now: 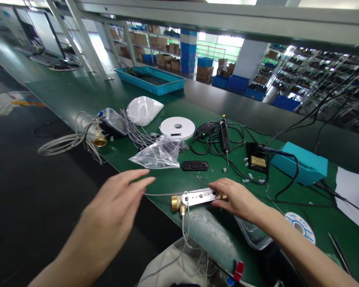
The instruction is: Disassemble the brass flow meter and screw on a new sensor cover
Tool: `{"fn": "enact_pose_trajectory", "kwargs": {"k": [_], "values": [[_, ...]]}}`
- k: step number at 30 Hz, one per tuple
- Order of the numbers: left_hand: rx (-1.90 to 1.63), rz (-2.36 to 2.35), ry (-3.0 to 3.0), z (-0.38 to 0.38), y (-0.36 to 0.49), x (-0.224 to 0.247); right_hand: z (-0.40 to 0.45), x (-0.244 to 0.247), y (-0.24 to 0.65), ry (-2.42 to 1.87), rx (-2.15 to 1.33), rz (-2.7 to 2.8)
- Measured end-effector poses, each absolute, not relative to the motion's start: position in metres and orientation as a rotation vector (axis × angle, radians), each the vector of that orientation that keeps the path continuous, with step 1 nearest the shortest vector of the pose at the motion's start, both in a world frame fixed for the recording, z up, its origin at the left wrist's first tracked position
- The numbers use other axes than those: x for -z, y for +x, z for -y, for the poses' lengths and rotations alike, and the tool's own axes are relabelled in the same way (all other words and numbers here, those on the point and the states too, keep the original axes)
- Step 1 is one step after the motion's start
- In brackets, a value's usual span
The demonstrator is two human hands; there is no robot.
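A brass pipe fitting [175, 202] with a flat silver bracket [200, 197] along it lies near the front table edge. My right hand [231, 198] has its fingers and thumb closed round the fitting's right end, partly hiding it. My left hand [116, 203] is raised left of the fitting, fingers stretched out and apart. A thin grey cable [161, 195] runs from the bracket to behind the left fingertips; whether they touch it is hidden. More grey cable [183, 227] hangs from the fitting over the edge. Beyond it lie a black plastic plate [195, 166] and small screws [198, 175].
Behind are a clear plastic bag [158, 153], a white tape roll [177, 126], an electric screwdriver [224, 135] and a blue box [300, 162]. A cabled meter unit [113, 121] sits left, a blue tray [155, 81] farther back. Tweezers [340, 254] and a spool [300, 227] lie right.
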State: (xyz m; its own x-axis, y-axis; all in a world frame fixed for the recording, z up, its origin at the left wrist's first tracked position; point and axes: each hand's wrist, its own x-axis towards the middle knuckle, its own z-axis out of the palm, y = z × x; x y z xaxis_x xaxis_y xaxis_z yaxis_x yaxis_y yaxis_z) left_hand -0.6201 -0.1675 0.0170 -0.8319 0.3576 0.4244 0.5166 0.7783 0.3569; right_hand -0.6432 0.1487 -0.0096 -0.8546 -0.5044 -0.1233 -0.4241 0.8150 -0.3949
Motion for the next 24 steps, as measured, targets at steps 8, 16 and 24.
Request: {"fn": "enact_pose_trajectory", "kwargs": {"k": [8, 16, 24], "values": [[0.649, 2.989, -0.922, 0.095, -0.637, 0.028, -0.145, 0.008, -0.644, -0.647, 0.513, -2.776], [0.649, 2.928, -0.880, 0.093, -0.640, 0.035, -0.143, 0.005, -0.648, -0.611, 0.455, -2.774], [0.709, 2.765, -1.097, 0.103, -0.650, 0.053, -0.135, -0.004, -0.637, -0.668, 0.192, -2.768]]}}
